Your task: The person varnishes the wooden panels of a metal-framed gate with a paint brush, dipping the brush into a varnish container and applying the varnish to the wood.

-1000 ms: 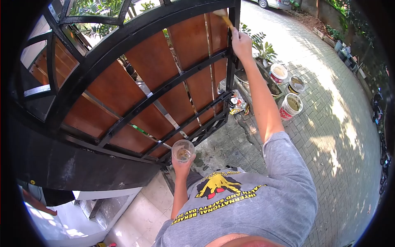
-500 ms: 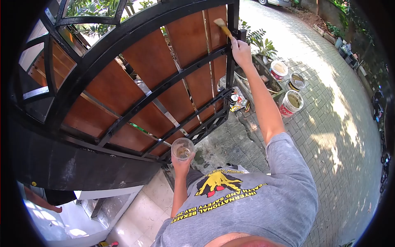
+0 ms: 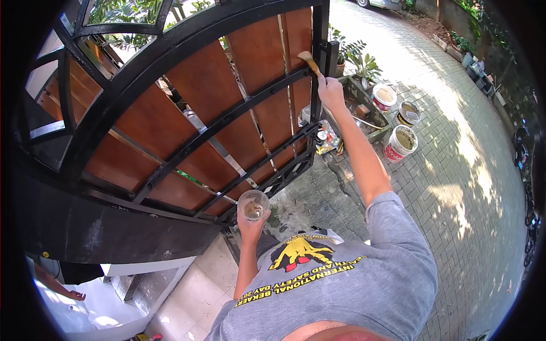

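Note:
My right hand point(image 3: 331, 92) is wrapped round the handle of a paintbrush point(image 3: 313, 66), arm stretched out toward the gate's upper right. The pale bristles lie over a red-brown wooden slat point(image 3: 298, 42), just above a black crossbar of the gate frame point(image 3: 233, 110). Lower down, my left hand point(image 3: 250, 228) grips a clear plastic cup point(image 3: 253, 200) close in front of the gate's bottom rail. A little yellowish-brown liquid shows at the bottom of the cup. Narrow gaps separate the gate's slats.
Three buckets, a white-and-red one point(image 3: 401, 143), a dark-labelled one point(image 3: 409, 113) and another point(image 3: 384, 96), stand on the paving point(image 3: 449, 170) beside a planter point(image 3: 364, 91). At lower left, another person's hand point(image 3: 75, 295) shows. A parked car point(image 3: 380, 3) is far off.
My right hand has moved the paintbrush down along the right-hand slat, toward the crossbar. My left hand and the cup are nearly still. The other person's hand at lower left has shifted slightly.

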